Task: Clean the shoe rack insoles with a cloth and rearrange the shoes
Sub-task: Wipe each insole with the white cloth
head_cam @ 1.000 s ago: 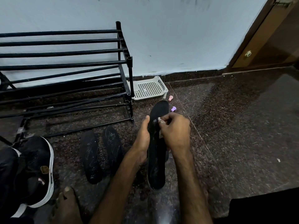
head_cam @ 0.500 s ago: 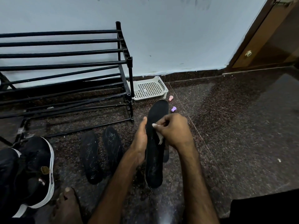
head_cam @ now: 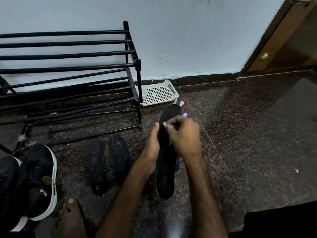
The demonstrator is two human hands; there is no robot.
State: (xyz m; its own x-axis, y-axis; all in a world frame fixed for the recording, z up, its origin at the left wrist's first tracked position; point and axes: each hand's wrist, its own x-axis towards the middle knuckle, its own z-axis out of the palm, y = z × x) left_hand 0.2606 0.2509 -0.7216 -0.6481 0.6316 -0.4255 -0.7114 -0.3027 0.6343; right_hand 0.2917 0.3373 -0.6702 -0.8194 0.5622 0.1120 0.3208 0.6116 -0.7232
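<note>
The person sits on the dark speckled floor (head_cam: 248, 134) and holds a long black insole (head_cam: 166, 179) up in front of them, its toe end pointing away toward the wall. The left hand (head_cam: 151, 148) grips the insole along its left edge: the thumb lies up that edge, while the other fingers are hidden behind the insole. The right hand (head_cam: 184, 136) sits over the upper half of the insole, its fingers (head_cam: 173, 121) curled and pinching a small white cloth (head_cam: 165, 124) against the black surface near the left edge.

Two other insoles (head_cam: 96, 165) lie flat on the floor side by side, just left of the left forearm and in front of the black shoe rack (head_cam: 68, 67), which stands against the pale wall. A black sneaker (head_cam: 39, 176) with a white sole rests at the lower left, near a bare foot (head_cam: 70, 219). A white perforated basket (head_cam: 158, 93) sits by the rack's right post, with a small pink object (head_cam: 181, 103) and a purple one (head_cam: 185, 114) just beyond the insole's toe end.
</note>
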